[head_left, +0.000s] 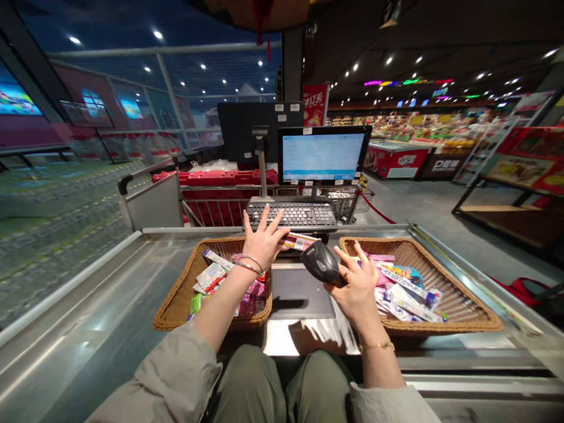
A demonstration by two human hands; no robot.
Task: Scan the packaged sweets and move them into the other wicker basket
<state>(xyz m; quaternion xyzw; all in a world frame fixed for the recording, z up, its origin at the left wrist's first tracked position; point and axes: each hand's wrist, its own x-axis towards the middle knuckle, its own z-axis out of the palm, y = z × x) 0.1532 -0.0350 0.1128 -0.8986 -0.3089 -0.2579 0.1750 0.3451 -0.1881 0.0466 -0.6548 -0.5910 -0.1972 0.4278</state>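
My right hand (pixel 355 288) is shut around a black handheld barcode scanner (pixel 319 262), whose head points left. My left hand (pixel 264 241) grips a slim pink and white box (pixel 300 241) at its thumb side, close to the scanner's head but apart from it. Its fingers spread just in front of a black keyboard (pixel 291 215). Below my left hand, a wicker basket (pixel 176 311) holds several boxes and packets. A second wicker basket (pixel 458 299), below and right of my right hand, holds several long boxes, probably toothpaste.
A dark flat pad (pixel 299 294) lies between the baskets on a stainless steel checkout counter (pixel 83 311). A lit monitor (pixel 321 155) stands behind the keyboard. Beyond it are a metal shopping cart (pixel 220 205) and red crates (pixel 215 177), with supermarket displays at the far right.
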